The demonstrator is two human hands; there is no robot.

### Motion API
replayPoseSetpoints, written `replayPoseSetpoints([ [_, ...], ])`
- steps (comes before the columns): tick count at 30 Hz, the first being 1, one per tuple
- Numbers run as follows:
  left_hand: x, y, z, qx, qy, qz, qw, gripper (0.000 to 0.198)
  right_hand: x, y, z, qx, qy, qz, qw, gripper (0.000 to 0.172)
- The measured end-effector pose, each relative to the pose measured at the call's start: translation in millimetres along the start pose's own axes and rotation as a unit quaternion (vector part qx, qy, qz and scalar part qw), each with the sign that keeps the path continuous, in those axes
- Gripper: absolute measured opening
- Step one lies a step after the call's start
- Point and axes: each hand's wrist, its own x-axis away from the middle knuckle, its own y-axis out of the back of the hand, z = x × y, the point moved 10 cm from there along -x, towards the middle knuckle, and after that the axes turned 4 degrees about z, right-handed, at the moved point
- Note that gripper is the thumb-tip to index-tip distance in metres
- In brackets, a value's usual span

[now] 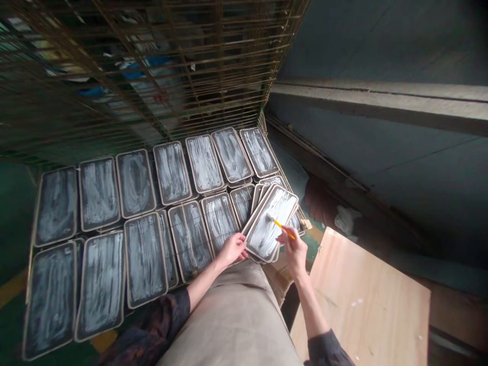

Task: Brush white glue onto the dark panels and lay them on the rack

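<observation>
Over the right end of white-streaked dark rectangular panels (205,161), the left hand (233,248) is holding a whitened rounded panel (262,237) by its edge, the right hand (293,249) a thin yellow brush (278,223). This panel is looking mostly coated; the others are seeming finished.

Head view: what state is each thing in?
Top panel: lying slantwise, streaked with white
Brush: slanted, its tip at the top panel's surface
Right hand: closed on the brush
Left hand: holding the top panel's edge
Panels in rows: smeared white
Wooden board: flecked with white
</observation>
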Motion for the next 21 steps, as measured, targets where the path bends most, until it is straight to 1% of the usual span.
replayPoseSetpoints([
  [1,1.2,-3.9,-3.1,0.016,0.005,0.016,1.000,0.020,3.2,2.9,-0.7,-0.016,-0.010,-0.004,1.000,0.032],
  [3,4.7,-14.9,-11.2,0.057,0.013,0.069,0.996,0.021,7.0,16.2,-0.2,-0.049,-0.020,-0.038,0.998,0.034],
  [7,13.8,-36.5,-31.8,0.117,0.028,0.171,0.978,0.031,5.0,57.9,11.1,-0.080,0.002,-0.138,0.987,0.037],
  [9,18.1,-46.7,-47.1,0.144,0.019,0.214,0.966,0.034,5.4,81.3,17.8,-0.087,0.017,-0.190,0.978,0.037],
  [12,24.1,-62.8,-80.1,0.191,-0.014,0.266,0.945,0.038,12.4,112.7,22.1,-0.101,0.019,-0.255,0.961,0.039],
  [14,26.2,-72.7,-107.3,0.219,-0.040,0.284,0.932,0.039,19.1,128.5,20.8,-0.099,0.010,-0.284,0.954,0.040],
  [16,25.8,-81.4,-135.9,0.239,-0.066,0.291,0.924,0.038,25.3,139.3,15.1,-0.087,-0.009,-0.303,0.949,0.040],
  [19,19.4,-90.4,-173.6,0.262,-0.097,0.280,0.918,0.038,31.0,145.7,0.1,-0.070,-0.044,-0.311,0.947,0.040],
  [21,12.8,-95.0,-190.7,0.265,-0.107,0.272,0.919,0.041,33.4,146.9,-9.0,-0.065,-0.055,-0.314,0.946,0.040],
])
